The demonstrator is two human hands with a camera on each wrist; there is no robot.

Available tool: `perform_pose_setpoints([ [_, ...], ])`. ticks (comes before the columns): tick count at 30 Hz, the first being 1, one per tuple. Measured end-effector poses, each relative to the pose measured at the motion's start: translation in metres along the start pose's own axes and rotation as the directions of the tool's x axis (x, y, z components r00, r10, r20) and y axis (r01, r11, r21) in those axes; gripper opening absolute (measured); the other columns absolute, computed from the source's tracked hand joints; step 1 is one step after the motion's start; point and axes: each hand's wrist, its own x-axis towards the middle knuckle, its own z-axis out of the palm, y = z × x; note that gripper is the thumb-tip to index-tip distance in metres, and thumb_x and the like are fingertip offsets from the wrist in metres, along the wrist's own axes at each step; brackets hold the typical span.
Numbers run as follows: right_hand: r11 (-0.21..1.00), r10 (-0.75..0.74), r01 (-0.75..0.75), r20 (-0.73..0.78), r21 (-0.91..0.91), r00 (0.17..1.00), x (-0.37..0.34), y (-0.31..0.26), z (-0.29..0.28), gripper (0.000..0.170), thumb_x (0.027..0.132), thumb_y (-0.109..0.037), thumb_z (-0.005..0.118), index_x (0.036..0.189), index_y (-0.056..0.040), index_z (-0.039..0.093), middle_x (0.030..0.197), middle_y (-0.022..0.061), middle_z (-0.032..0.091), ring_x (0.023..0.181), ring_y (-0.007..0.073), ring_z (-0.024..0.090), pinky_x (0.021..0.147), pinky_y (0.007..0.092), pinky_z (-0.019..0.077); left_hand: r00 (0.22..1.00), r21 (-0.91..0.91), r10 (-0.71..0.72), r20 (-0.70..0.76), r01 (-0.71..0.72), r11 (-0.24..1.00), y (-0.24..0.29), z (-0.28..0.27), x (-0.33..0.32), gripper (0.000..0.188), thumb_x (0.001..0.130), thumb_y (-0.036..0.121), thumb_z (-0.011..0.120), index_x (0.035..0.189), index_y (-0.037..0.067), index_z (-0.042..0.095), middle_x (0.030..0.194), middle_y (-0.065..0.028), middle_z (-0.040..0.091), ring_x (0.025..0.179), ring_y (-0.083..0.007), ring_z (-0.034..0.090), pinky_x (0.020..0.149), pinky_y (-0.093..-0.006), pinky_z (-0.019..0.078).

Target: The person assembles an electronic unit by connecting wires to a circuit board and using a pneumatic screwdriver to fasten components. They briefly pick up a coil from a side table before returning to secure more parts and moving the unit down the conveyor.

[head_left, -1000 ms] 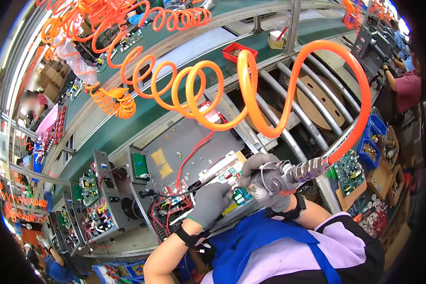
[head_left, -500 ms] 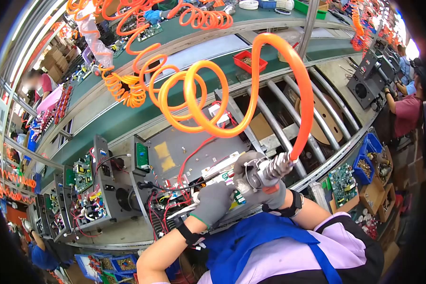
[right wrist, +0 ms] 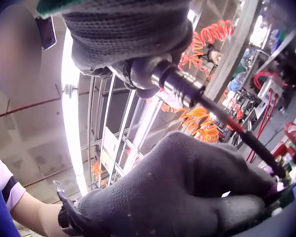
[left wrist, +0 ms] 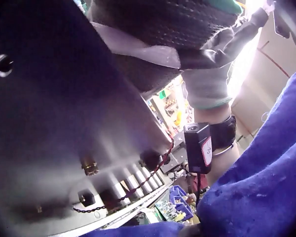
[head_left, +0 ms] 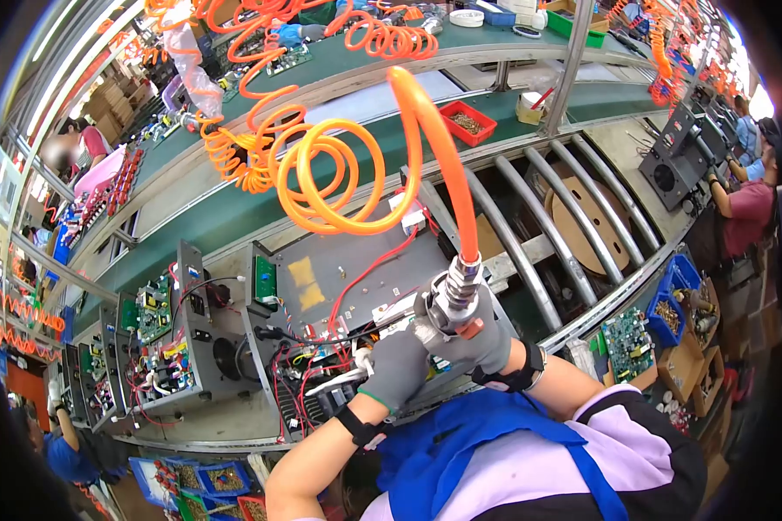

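Note:
My gloved right hand grips an air screwdriver, which is joined to a coiled orange hose. Its dark bit slants down to a green circuit board in the right wrist view. There, my gloved left hand pinches at the board's edge, thumb and finger close beside the bit tip. The head view has both hands together over the near side of an open grey metal chassis. A dark metal panel fills much of the left wrist view.
White, red and black wires lie left of my left hand. More open chassis stand farther left. Metal rollers run to the right, with a red screw tray behind. Blue bins and a loose circuit board sit at right.
The screwdriver has swung from leaning right to standing more upright, its hose end moving left. My right hand has shifted left against my left hand, which stays at the board.

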Motion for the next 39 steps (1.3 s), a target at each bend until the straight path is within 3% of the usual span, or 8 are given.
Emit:
perform_pose_setpoints([
  [10,0.999,-0.045,0.045,0.037,-0.014,0.998,0.002,0.007,-0.002,0.036,0.075,-0.009,0.078,0.106,0.0003,0.062,0.084,0.0051,0.065,0.073,0.0125,0.061,0.069,0.0289,0.051,0.995,0.02,-0.065,0.081,0.063,0.998,0.006,-0.011,0.006,0.029,0.078,0.022,0.069,0.101,0.005,0.069,0.088,-0.0125,0.068,0.078,-0.0289,0.07,0.065,-0.0435,0.0552],
  [13,0.998,-0.045,0.046,0.028,-0.053,0.999,0.013,-0.003,-0.007,0.03,0.075,-0.007,0.078,0.099,-0.0013,0.062,0.081,0.0038,0.063,0.07,0.0112,0.058,0.065,0.0283,0.0487,0.989,-0.195,-0.138,0.061,0.148,0.97,0.016,-0.052,0.004,0.034,0.076,0.031,0.075,0.103,0.01,0.071,0.098,-0.0087,0.067,0.089,-0.028,0.068,0.074,-0.0431,0.0525],
  [14,0.989,0.057,-0.052,-0.027,0.141,0.998,0.012,-0.001,-0.004,0.029,0.073,-0.004,0.078,0.098,-0.002,0.063,0.082,0.0038,0.063,0.071,0.0118,0.058,0.066,0.028,0.0494,0.991,-0.113,-0.13,0.022,0.132,0.985,0.017,-0.061,0.008,0.036,0.075,0.034,0.076,0.103,0.011,0.071,0.1,-0.0077,0.066,0.094,-0.0277,0.065,0.079,-0.0431,0.0501],
  [16,0.996,0.065,-0.058,-0.089,0.073,0.994,0.019,0.001,-0.006,0.03,0.072,-0.002,0.076,0.099,-0.002,0.064,0.085,0.0038,0.065,0.073,0.0126,0.06,0.068,0.0276,0.0504,0.993,0.039,-0.11,-0.031,0.111,0.993,0.02,-0.069,0.008,0.04,0.073,0.039,0.079,0.103,0.013,0.072,0.105,-0.0056,0.065,0.104,-0.0271,0.06,0.088,-0.0431,0.0452],
  [17,0.997,0.072,-0.066,-0.126,0.045,0.989,0.02,0.006,-0.007,0.031,0.07,-0.002,0.075,0.099,-0.0017,0.064,0.086,0.0044,0.065,0.074,0.0136,0.062,0.069,0.0275,0.0511,0.986,0.03,-0.137,0.095,0.135,0.99,0.017,-0.062,0.007,0.044,0.072,0.041,0.079,0.105,0.013,0.072,0.106,-0.0046,0.064,0.113,-0.0255,0.052,0.096,-0.0434,0.0369],
  [20,0.985,0.041,-0.014,-0.154,0.169,0.987,0.022,0.015,-0.005,0.031,0.071,-0.003,0.075,0.1,-0.0015,0.064,0.085,0.0039,0.065,0.074,0.0136,0.062,0.069,0.0281,0.0513,0.995,0.078,-0.095,0.042,0.092,0.993,0.012,-0.05,0.007,0.044,0.073,0.042,0.078,0.107,0.014,0.072,0.106,-0.0039,0.065,0.113,-0.0246,0.053,0.097,-0.0438,0.0368],
  [26,0.999,0.011,-0.007,-0.092,0.048,0.996,0.016,0.02,-0.005,0.036,0.072,-0.006,0.077,0.105,0.0,0.061,0.083,0.002,0.063,0.072,0.0109,0.059,0.067,0.0274,0.0504,0.982,0.106,-0.15,0.119,0.137,0.985,0.016,-0.055,0.01,0.04,0.073,0.042,0.077,0.104,0.017,0.073,0.105,-0.0029,0.065,0.112,-0.0242,0.054,0.098,-0.0431,0.0361],
  [39,0.994,-0.1,0.1,0.003,-0.04,0.995,0.025,0.018,0.0,0.037,0.074,-0.008,0.078,0.105,-0.0025,0.06,0.082,0.0022,0.063,0.066,0.0127,0.056,0.065,0.0282,0.0493,0.989,0.043,-0.149,0.006,0.148,0.988,0.014,-0.05,0.009,0.037,0.072,0.038,0.077,0.099,0.013,0.074,0.109,-0.0041,0.063,0.112,-0.0242,0.053,0.099,-0.0429,0.0362],
])
